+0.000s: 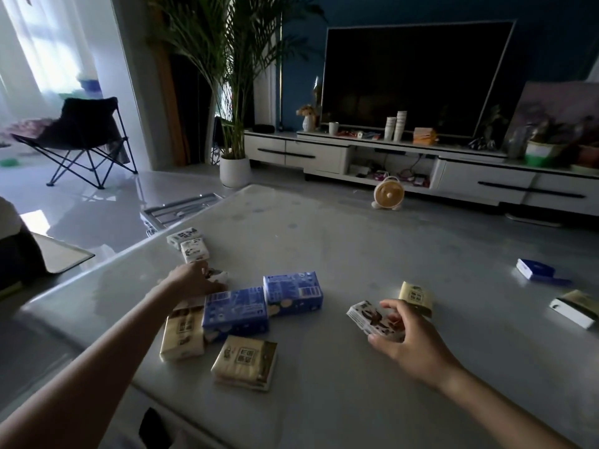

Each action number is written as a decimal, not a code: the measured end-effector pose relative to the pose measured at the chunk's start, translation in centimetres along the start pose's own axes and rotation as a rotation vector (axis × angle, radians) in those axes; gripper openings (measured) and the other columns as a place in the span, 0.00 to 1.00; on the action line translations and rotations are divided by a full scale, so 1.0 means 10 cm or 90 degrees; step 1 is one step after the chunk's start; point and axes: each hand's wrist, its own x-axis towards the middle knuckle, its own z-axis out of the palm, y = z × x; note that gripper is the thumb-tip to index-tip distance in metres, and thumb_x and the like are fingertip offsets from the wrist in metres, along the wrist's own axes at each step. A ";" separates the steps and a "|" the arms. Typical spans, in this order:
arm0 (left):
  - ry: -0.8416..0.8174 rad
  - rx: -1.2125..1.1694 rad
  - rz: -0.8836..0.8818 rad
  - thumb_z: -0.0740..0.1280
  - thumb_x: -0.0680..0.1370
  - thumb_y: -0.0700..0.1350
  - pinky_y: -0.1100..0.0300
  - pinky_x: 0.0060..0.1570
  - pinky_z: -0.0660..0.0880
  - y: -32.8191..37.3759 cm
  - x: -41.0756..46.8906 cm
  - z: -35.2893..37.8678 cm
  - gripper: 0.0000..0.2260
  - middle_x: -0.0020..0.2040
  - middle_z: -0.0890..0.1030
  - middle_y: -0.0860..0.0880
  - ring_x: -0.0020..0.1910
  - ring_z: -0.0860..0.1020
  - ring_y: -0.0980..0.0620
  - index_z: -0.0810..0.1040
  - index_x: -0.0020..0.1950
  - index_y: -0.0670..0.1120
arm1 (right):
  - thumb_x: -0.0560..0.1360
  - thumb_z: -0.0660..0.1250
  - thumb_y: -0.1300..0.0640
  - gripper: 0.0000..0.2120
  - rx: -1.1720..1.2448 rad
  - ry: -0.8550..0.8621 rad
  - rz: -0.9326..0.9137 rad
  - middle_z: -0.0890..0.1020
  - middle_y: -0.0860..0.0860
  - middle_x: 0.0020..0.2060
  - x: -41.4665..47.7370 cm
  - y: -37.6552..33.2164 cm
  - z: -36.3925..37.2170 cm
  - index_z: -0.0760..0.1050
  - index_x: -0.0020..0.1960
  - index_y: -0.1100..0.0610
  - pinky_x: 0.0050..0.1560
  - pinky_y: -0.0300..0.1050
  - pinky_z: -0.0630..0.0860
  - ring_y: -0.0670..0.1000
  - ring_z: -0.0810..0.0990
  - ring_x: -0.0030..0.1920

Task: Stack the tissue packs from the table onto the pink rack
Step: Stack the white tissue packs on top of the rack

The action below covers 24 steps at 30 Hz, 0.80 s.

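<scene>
Soft, film-wrapped rectangular packs lie on the glossy grey table (324,241); a blue pack (235,314) touches a cream pack (183,335) at centre. The right hand (411,341) grips a white-and-brown pack (368,315), fingers curled round it. The left hand (193,280) covers a small white pack (219,275), mostly hidden; grip indeterminate.

Left hand (194,280) outstretched — right hand (411,338) round a pack (364,314)

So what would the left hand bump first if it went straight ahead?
Probably the small white pack, right at the fingertips of the left hand. It looks close enough to be touching, though the blur makes that unsure.
</scene>
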 end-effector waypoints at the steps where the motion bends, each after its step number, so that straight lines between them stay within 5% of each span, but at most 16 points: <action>1: 0.002 0.006 -0.008 0.71 0.70 0.56 0.55 0.50 0.72 0.00 0.03 0.01 0.22 0.55 0.78 0.42 0.51 0.76 0.43 0.75 0.54 0.41 | 0.69 0.73 0.59 0.25 -0.003 0.006 -0.009 0.73 0.48 0.52 -0.02 -0.01 -0.03 0.68 0.63 0.52 0.41 0.19 0.65 0.44 0.74 0.48; 4: 0.079 -0.013 -0.012 0.75 0.67 0.51 0.52 0.50 0.73 0.05 0.05 0.02 0.21 0.56 0.78 0.40 0.52 0.75 0.41 0.75 0.53 0.41 | 0.68 0.72 0.61 0.24 -0.015 0.035 -0.057 0.74 0.47 0.52 -0.13 -0.02 -0.16 0.70 0.62 0.52 0.44 0.18 0.64 0.43 0.74 0.50; 7: 0.224 -0.034 0.017 0.76 0.64 0.47 0.47 0.54 0.71 0.23 -0.05 -0.07 0.30 0.60 0.74 0.36 0.58 0.72 0.37 0.72 0.64 0.41 | 0.66 0.72 0.63 0.26 -0.006 0.053 -0.095 0.74 0.49 0.54 -0.25 0.00 -0.31 0.70 0.61 0.54 0.48 0.20 0.65 0.40 0.74 0.51; 10: 0.267 -0.105 0.100 0.78 0.63 0.46 0.46 0.56 0.69 0.70 -0.37 -0.20 0.35 0.63 0.68 0.37 0.61 0.68 0.38 0.70 0.66 0.42 | 0.62 0.71 0.56 0.33 0.038 0.047 -0.078 0.72 0.50 0.57 -0.38 0.02 -0.49 0.66 0.66 0.49 0.51 0.26 0.70 0.41 0.74 0.52; 15: 0.144 -0.268 0.229 0.78 0.63 0.41 0.59 0.42 0.68 1.56 -1.11 -0.13 0.27 0.51 0.76 0.43 0.45 0.73 0.47 0.72 0.58 0.43 | 0.65 0.69 0.53 0.41 0.103 0.001 -0.072 0.73 0.51 0.54 -0.71 0.08 -0.78 0.52 0.68 0.28 0.49 0.43 0.79 0.46 0.78 0.48; 18: -0.027 -0.405 0.306 0.74 0.68 0.37 0.59 0.34 0.77 1.96 -1.51 0.04 0.18 0.47 0.79 0.43 0.39 0.78 0.49 0.72 0.53 0.47 | 0.67 0.71 0.55 0.32 0.110 0.009 -0.082 0.72 0.49 0.55 -1.00 0.07 -1.02 0.62 0.63 0.30 0.47 0.40 0.79 0.44 0.78 0.48; 20: -0.124 -0.442 0.378 0.72 0.70 0.35 0.49 0.40 0.80 2.23 -1.79 0.16 0.16 0.48 0.80 0.41 0.42 0.81 0.46 0.73 0.49 0.53 | 0.69 0.73 0.58 0.29 0.116 0.010 -0.071 0.73 0.48 0.56 -1.21 0.09 -1.22 0.65 0.61 0.36 0.49 0.38 0.78 0.42 0.77 0.49; 24: -0.183 -0.408 0.513 0.70 0.65 0.45 0.48 0.44 0.80 2.72 -2.31 0.27 0.14 0.46 0.82 0.48 0.44 0.82 0.47 0.76 0.47 0.60 | 0.69 0.73 0.56 0.30 0.098 0.054 -0.061 0.74 0.41 0.57 -1.69 0.17 -1.70 0.64 0.63 0.36 0.56 0.41 0.76 0.42 0.77 0.54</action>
